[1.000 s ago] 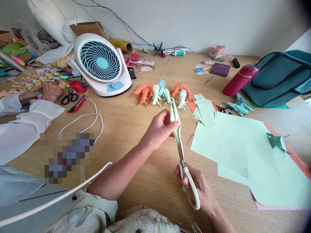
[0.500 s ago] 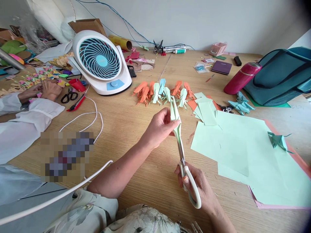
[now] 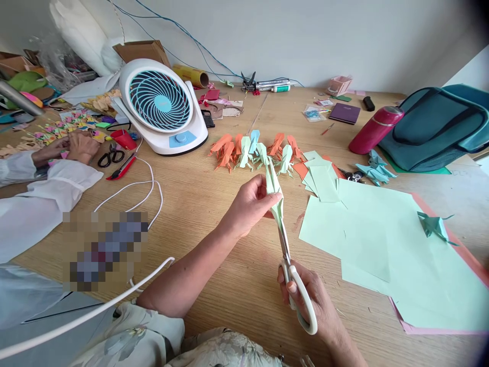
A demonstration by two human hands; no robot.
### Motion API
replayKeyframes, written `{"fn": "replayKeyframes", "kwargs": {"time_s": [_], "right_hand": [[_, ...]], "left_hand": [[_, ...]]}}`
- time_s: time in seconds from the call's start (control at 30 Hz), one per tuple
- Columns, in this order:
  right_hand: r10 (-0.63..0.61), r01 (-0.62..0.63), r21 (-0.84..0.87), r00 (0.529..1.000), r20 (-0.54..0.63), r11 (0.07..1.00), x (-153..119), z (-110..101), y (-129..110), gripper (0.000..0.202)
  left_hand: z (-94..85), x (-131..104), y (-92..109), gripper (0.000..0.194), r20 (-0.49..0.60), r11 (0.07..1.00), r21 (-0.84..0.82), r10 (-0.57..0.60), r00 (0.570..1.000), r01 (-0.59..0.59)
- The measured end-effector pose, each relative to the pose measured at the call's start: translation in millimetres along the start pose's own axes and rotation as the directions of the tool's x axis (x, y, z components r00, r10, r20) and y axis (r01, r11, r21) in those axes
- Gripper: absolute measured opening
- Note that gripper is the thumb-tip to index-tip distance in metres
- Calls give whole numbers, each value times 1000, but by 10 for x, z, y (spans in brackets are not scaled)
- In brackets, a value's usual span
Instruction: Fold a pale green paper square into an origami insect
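My left hand (image 3: 250, 204) pinches a narrow folded piece of pale green paper (image 3: 272, 184) between thumb and fingers, its pointed tip facing away from me. My right hand (image 3: 307, 290) is closed round the white handles of a pair of scissors (image 3: 301, 300). The scissor blades reach up to the near end of the folded paper, and their tips are at or inside it; which, I cannot tell. Just beyond my left hand stands a cluster of folded paper figures, among them an orange one (image 3: 226, 154), a pale green one (image 3: 245, 153) and a blue one (image 3: 253, 141).
Pale green sheets (image 3: 367, 244) and smaller cut pieces (image 3: 321, 181) lie to the right, with a teal paper figure (image 3: 433, 224) on top. A pink flask (image 3: 376, 130) leans by a teal bag (image 3: 439, 130). A fan (image 3: 160, 107) stands left, near another person's hands (image 3: 82, 147).
The view has shifted slightly. My hands keep almost the same pose, with the scissors still at the near end of the folded paper.
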State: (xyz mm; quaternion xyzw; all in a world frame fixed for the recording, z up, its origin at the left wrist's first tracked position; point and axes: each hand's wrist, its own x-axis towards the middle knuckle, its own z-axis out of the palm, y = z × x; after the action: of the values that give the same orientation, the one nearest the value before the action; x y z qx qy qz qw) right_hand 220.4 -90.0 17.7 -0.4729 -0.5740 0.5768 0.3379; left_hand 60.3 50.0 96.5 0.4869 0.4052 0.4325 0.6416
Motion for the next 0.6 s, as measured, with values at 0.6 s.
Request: {"fn": "replayKeyframes", "kwargs": {"time_s": [0.6], "right_hand": [[-26,25,-18,999,-46,1000,21,25,-17,52]], "left_hand": [[-1,-6,10,25,4,999,32,16,1000,-16]]}}
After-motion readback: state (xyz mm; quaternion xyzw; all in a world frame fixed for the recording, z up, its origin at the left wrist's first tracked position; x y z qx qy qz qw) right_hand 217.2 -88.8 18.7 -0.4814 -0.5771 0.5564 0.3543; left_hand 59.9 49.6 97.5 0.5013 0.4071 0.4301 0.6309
